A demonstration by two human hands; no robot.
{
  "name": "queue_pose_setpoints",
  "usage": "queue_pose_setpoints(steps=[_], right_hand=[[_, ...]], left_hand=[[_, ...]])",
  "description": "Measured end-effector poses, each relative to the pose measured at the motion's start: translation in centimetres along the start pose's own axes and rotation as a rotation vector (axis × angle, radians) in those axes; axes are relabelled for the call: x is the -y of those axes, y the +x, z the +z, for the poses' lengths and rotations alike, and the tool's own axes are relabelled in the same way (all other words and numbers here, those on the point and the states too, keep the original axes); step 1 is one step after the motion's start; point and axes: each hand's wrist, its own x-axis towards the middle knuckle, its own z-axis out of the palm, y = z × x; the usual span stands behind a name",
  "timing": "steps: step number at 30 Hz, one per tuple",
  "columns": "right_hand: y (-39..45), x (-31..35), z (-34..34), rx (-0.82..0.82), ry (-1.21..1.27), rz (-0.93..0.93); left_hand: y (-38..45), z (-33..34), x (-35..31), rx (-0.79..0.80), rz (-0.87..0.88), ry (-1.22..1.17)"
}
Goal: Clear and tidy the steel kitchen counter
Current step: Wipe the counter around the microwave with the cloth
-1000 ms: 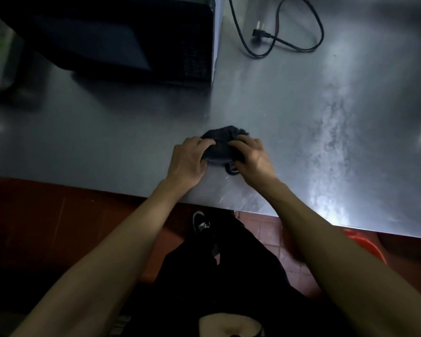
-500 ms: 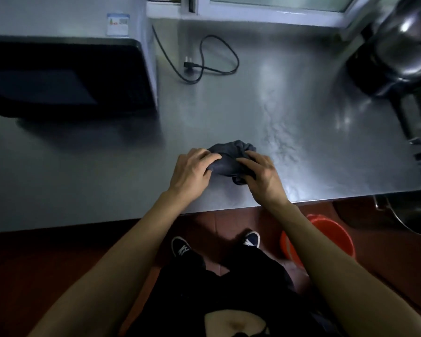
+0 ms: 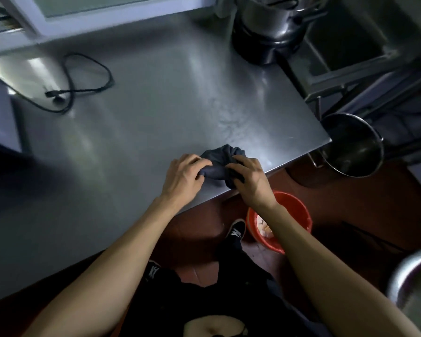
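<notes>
Both hands, left hand (image 3: 184,177) and right hand (image 3: 249,177), still grip the dark cloth (image 3: 220,161), bunched tight. It now sits by the counter (image 3: 144,132)'s front edge near the right corner, having slid there, above the red bucket (image 3: 295,216); wringing looks likely next.

A: Dim overall. Pale glare streaks the steel counter (image 3: 156,122) beyond the left hand (image 3: 184,177).

B: Deep shadow pools far to that hand's left. The window frame (image 3: 102,20) beyond smears with blur, and the edges bow.
</notes>
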Motion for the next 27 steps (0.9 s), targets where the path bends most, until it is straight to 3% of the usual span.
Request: queue_pose_setpoints(steps=[9, 18, 27], right_hand=[[2.5, -13.9, -7.4, -0.006, -0.043, 0.078], [5.9, -22.8, -10.2, -0.006, -0.066, 0.076], [7.5, -27.1, -9.4, 0.268, -0.215, 0.056]], left_hand=[[11.3, 8.9, -8.2, 0.097, 0.034, -0.011], [17.6, 15.3, -12.2, 0.142, -0.048, 0.038], [18.0, 19.2, -12.9, 0.306, -0.087, 0.218]])
